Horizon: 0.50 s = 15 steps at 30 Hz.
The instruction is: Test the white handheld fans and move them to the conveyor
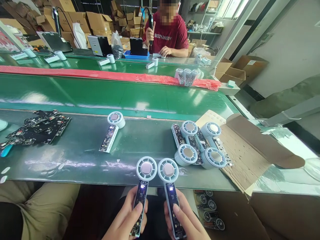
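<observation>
Two light-blue handheld devices with round heads and black circuit boards along their handles are held upright, side by side, at the table's front edge. My left hand (133, 213) is wrapped round the handle of the left device (146, 169), thumb on its board. Around the right device (168, 170) my right hand (183, 216) is closed in the same way. Both boards show small lit displays. A similar device (116, 120) lies alone at the centre-left of the table. Several more, one of them this device (185, 155), are grouped to the right.
Black circuit boards (47, 126) are piled at the left of the table (82, 160). Flattened cardboard (245, 150) lies at the right, above a box of devices (210, 206). Beyond the green belt (100, 93), a person (170, 33) holds a tool. Someone's leg (50, 206) is at lower left.
</observation>
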### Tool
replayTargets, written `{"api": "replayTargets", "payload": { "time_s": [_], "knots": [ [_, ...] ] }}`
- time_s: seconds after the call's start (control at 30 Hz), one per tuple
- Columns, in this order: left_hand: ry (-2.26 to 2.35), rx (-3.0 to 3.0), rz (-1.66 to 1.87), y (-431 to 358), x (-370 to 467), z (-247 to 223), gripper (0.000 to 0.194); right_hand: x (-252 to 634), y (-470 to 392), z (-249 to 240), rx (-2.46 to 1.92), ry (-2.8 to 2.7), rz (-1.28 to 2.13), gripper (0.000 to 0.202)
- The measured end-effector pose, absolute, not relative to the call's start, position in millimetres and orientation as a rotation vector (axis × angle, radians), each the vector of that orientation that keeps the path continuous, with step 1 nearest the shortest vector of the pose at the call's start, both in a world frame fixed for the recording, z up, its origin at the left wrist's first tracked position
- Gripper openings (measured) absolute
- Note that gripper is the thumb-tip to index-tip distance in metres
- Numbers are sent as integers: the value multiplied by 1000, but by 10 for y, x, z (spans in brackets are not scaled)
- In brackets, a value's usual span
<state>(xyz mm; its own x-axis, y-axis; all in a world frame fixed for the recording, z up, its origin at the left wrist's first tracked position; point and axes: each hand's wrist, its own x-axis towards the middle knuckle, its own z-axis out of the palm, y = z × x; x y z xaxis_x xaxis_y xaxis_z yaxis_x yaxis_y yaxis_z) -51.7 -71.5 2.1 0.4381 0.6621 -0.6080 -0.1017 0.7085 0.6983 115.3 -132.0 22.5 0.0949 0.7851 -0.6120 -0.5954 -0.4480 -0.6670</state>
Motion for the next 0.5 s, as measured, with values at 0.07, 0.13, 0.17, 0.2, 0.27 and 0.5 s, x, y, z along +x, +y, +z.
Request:
{"api": "replayTargets", "payload": {
  "time_s": [0.07,0.13,0.17,0.2,0.27,0.5],
  "knots": [
    [1026,623,530,-723,-511,36,50,1162,-1319,233,-1287,-218,1600,64],
    [1034,634,530,-718,-500,86,48,1166,-1320,223,-1299,-223,1596,63],
    [1043,656,522,-711,-495,122,47,1165,-1321,211,-1291,-225,1596,62],
    [1059,692,506,-703,-489,161,45,1161,-1323,197,-1279,-224,1598,61],
    [1092,783,465,-691,-479,226,40,1150,-1330,167,-1250,-220,1604,59],
    [1066,784,519,-747,-523,81,59,1179,-1344,167,-1255,-183,1657,54]
  ]
}}
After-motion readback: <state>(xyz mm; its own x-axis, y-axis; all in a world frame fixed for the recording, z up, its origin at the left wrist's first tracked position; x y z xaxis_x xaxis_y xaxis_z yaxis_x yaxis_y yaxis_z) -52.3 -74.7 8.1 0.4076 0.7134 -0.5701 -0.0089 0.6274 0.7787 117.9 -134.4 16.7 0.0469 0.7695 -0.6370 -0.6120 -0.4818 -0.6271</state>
